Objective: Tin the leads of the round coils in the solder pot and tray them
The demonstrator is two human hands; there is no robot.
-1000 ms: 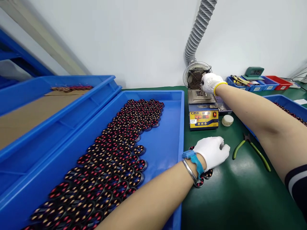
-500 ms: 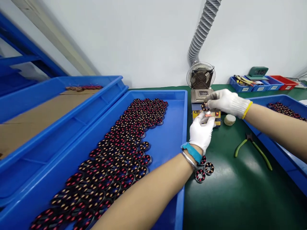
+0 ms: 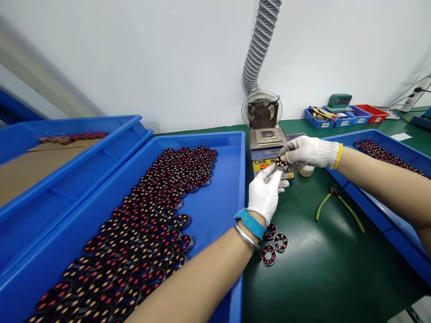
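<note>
Both gloved hands meet at a small ring-shaped motor stator (image 3: pixel 281 163) with copper-coloured windings, in front of a solder pot (image 3: pixel 267 140) with a red digital display. My right hand (image 3: pixel 305 151), in a white glove with a yellow cuff, pinches the stator from the right. The fingers of my left hand (image 3: pixel 265 190) close on its lower left edge; this wrist wears a teal band and a silver bangle. Three loose stators (image 3: pixel 280 242) lie on the green bench below my left wrist, with red or copper windings.
A blue tray (image 3: pixel 225 179) at left holds many stators in rows; another blue tray (image 3: pixel 340 176) is at right. Green-handled cutters (image 3: pixel 333 190) and a round pale block (image 3: pixel 306 171) lie on the bench. A fume fan (image 3: pixel 263 114) with a grey hose (image 3: pixel 261 42) stands behind the pot.
The view has swung to the right. The stator has come down and away from the pot's top, and my left fingers now grip it together with my right hand.
</note>
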